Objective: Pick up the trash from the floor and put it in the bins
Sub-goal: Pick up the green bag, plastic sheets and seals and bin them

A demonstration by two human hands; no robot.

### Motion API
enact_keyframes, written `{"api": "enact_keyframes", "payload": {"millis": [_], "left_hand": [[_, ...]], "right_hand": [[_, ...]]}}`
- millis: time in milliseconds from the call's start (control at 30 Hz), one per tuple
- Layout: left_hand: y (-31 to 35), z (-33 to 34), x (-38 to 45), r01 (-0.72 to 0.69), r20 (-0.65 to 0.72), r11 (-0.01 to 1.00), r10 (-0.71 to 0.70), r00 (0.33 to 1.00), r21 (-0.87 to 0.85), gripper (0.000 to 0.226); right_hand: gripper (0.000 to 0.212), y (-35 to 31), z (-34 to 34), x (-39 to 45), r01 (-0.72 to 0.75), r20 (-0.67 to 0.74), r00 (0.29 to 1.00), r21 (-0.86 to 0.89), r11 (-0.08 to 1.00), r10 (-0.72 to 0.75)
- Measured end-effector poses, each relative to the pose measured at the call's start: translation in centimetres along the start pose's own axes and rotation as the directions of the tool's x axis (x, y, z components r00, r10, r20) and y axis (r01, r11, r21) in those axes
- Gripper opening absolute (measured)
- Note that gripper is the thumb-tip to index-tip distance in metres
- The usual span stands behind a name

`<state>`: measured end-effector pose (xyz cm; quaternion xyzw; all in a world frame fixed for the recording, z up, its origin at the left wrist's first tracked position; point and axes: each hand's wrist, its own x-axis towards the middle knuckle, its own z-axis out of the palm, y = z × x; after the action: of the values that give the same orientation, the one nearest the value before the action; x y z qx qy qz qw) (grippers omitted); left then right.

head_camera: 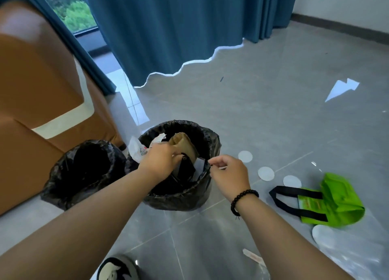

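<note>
L hand (pixel 161 158) pinches a black floppy item over the round bin (pixel 202 197) w/ crinkly black liner, crumpled brown paper (pixel 183 146) inside. R hand (pixel 228 172) pinches the liner rim. Flat white discs (pixel 266 173) & green fabric bag (pixel 334 201) lie on glossy grey tile floor (pixel 252 111)

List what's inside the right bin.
Right bin holds a brown paper bag, white paper scraps and a dark item under the left hand. Deeper contents are hidden by black liner.

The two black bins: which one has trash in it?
The right bin, under both hands, holds a brown paper bag and white scraps. The left bin beside the sofa looks dark and empty.
</note>
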<state>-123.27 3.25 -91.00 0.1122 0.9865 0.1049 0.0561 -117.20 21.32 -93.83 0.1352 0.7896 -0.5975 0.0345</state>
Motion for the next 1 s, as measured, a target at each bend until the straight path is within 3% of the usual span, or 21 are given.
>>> {"api": "enact_keyframes", "payload": {"millis": [100, 233, 400, 667, 867, 1000], "left_hand": [[-0.7, 0.9, -0.6, -0.013, 0.05, 0.998, 0.017, 0.999, -0.067, 0.022], [-0.3, -0.2, -1.4, 0.092, 0.083, 0.959, -0.072, 0.994, -0.267, 0.035], [2.3, -2.4, -2.7, 0.132, 0.122, 0.901, -0.088, 0.989, -0.414, 0.023], [11.5, -6.0, -4.4, 0.003, 0.341, 0.871, 0.189, 0.921, -0.491, 0.016], [16.3, -2.9, -2.5, -0.048, 0.497, 0.889, 0.299, 0.815, -0.455, 0.022], [16.8, 0.7, -2.7, 0.018, 0.532, 0.854, 0.308, 0.789, -0.52, 0.019]], "right_hand": [[0.023, 0.5, -0.7, 0.2, -0.036, -0.011, 0.999, 0.006, 0.999, 0.036], [0.026, 1.1, -2.0, 0.6, -0.094, -0.035, 0.995, 0.026, 0.995, 0.095], [0.024, 1.9, -4.2, 0.4, -0.118, 0.005, 0.993, -0.061, 0.991, 0.119], [0.02, 3.9, -9.6, -1.6, -0.232, -0.017, 0.972, -0.204, 0.951, 0.233], [0.018, 6.7, -14.4, -2.2, -0.244, -0.026, 0.954, -0.648, 0.722, 0.298], [0.034, 8.9, -17.5, -1.3, -0.301, -0.246, 0.953, -0.723, 0.622, 0.175]]}}
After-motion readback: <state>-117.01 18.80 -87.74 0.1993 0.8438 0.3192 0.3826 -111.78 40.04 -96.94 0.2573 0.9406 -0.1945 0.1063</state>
